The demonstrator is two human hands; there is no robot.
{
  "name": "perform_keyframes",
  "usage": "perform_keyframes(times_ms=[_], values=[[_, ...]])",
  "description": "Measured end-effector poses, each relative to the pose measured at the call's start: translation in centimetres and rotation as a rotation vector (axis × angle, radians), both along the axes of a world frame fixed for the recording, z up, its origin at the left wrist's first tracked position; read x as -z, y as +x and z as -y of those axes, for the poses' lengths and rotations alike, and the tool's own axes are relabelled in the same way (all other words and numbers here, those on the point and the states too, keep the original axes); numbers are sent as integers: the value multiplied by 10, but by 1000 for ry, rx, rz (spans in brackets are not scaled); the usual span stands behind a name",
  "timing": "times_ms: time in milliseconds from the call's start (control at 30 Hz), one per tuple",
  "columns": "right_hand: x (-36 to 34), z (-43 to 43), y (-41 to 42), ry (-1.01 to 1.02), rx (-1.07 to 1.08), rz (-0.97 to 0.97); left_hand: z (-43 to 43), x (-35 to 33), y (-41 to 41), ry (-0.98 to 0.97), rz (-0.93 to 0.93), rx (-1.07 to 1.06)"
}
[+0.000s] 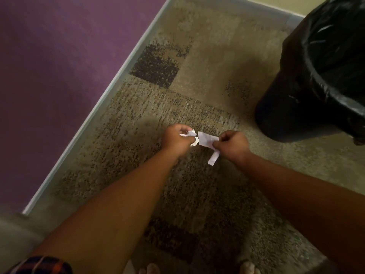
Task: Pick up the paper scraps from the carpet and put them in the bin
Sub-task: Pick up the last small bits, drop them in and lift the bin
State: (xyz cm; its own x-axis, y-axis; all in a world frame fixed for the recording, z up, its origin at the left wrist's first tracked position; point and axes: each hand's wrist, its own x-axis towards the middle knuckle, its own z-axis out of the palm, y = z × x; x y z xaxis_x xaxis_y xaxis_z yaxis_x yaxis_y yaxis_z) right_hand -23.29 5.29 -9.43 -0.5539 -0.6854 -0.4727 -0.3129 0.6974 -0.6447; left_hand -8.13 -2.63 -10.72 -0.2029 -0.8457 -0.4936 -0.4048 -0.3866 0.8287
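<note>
Above carpet [197,62], L hand [175,138] fingers clamped on crumpled scraps [190,134], R hand [233,145] pinching paper strip [207,138].

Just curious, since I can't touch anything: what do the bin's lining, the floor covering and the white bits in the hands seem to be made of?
The bin liner looks like thin glossy black plastic: it wrinkles and catches light. The carpet seems a short, matte woven pile, speckled beige and brown. The scraps look like thin white paper, creased and crumpled, pinched in the left hand and right hand.
</note>
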Motion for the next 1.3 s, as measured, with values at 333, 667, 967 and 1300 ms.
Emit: perform_keyframes(times_ms=[333, 667, 967, 1300], values=[[-168, -20, 17, -73, 152, 344, -47, -175, 9, 218, -131, -297], [-287, -14, -7, -198, 446, 343, -51, -293, -62, 171, -135, -309], [-313, -36, -166, -230, 780, 550, -52, -331, -235, 441, -316, 25], [-252, -113, -237, -43, 869, 196, -58, -261, -253, 10, 221, -32]])
